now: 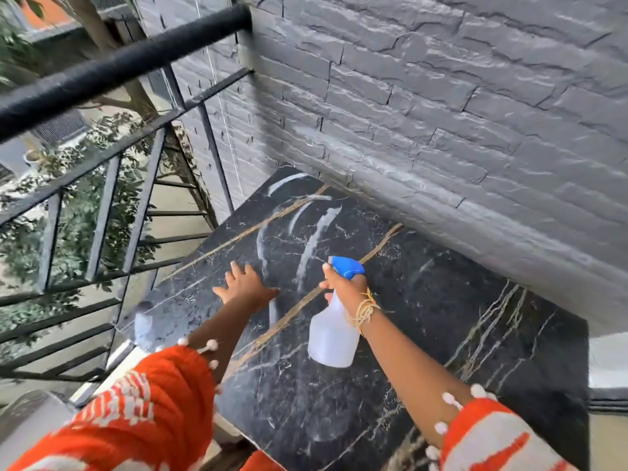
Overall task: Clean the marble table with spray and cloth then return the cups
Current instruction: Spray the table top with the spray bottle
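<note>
Gripping the neck of the spray bottle [331, 334], the right hand [343, 287] has its fingers curled round it just under the blue trigger head [346, 266], nozzle aimed out over the far part of the black marble table [441, 300]. Left hand [244, 283] is flat on the marble, fingers spread, holding nothing.

Progress-wise, it looks like the person is early in the job, on the spraying part. A few pale wet-looking streaks [316, 239] curve across the far end of the slab, so some spray or smearing is probably down already, but the near half looks dull and unwiped. No cloth is visible anywhere and no cups either, so wiping and putting the cups back both look undone.

Count: one bottle, one table, two hands, zero cloths, zero cups in view. Grey stone wall [441, 113] behind, black railing [119, 69] on the left.
</note>
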Tool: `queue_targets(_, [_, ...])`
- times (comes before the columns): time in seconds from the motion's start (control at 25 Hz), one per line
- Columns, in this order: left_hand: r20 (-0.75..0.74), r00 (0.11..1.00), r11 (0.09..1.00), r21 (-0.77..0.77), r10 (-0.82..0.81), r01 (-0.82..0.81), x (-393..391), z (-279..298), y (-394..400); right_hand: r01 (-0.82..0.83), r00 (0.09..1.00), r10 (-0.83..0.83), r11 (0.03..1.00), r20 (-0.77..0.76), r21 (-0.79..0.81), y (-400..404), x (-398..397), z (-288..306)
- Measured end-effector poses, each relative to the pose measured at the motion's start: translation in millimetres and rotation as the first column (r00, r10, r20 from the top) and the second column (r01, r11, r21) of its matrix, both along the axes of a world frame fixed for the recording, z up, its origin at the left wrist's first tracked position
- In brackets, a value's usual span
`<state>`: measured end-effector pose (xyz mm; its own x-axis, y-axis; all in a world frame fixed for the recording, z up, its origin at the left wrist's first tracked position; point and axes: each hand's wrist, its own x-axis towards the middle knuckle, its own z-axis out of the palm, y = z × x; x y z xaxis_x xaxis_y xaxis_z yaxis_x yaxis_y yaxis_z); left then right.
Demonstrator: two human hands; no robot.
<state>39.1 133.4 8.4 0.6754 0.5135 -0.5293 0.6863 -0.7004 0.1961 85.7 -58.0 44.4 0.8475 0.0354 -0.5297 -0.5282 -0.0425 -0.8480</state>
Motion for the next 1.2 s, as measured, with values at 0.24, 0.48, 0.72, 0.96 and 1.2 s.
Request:
queue_targets(0.24, [-0.077,0.997,0.998,-0.058,0.003,-0.008,35,-7,24,0.017,0.998,-0.020,0.998,-0.054,-0.058,47,64,-3])
queue_targets(0.48, [-0.195,0.977,0.988,-0.112,0.081,-0.105,51,-17,12,-0.027,0.999,0.021,0.987,-0.042,-0.157,73,113,-8])
queue_targets(0.72, [-0.299,0.945,0.990,-0.003,0.132,-0.139,70,-15,-2,-0.177,0.977,0.166,0.982,-0.134,-0.072,86,137,-11])
queue_targets(0.96, [-0.345,0.930,0.993,0.043,0.122,-0.115,78,-14,-10,0.082,0.994,-0.088,0.992,-0.066,-0.098,91,138,-20])
queue_targets(1.2, [-0.358,0.934,0.999,0.031,-0.017,0.030,74,-4,-8,0.044,0.997,-0.048,0.996,-0.062,-0.073,62,148,-13])
